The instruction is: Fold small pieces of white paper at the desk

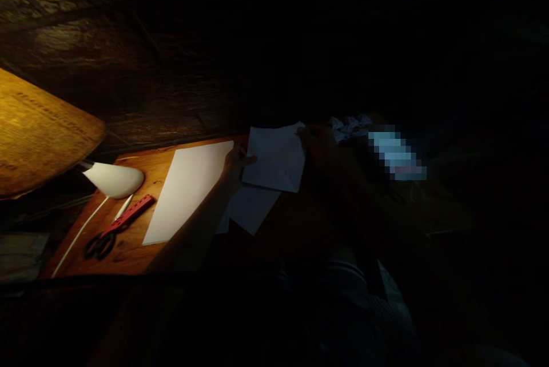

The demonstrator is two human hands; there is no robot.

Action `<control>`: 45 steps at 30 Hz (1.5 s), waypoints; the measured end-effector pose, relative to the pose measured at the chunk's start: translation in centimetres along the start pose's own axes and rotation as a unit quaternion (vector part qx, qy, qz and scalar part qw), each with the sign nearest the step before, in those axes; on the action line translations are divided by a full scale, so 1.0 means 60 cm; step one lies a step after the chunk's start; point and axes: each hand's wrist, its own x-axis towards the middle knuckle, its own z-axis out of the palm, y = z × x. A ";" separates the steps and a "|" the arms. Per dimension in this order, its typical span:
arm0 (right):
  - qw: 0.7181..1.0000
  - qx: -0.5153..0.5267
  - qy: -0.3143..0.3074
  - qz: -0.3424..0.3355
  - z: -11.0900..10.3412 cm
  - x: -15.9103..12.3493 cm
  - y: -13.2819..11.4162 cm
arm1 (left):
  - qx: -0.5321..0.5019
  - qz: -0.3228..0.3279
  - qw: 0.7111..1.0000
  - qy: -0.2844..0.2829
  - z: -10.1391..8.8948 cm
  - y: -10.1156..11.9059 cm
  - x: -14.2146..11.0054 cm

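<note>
paper spans between left hand, pinching its left edge, thumb on top, and dim right hand, fingers pinched on its upper right corner. even, light tension should keep it flat.

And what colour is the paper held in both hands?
The held paper looks white, dimly lit, in the head view.
</note>
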 end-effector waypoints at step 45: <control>0.996 0.068 -0.055 0.015 0.025 0.009 0.017 | 0.049 0.016 0.997 -0.058 0.002 -0.005 -0.002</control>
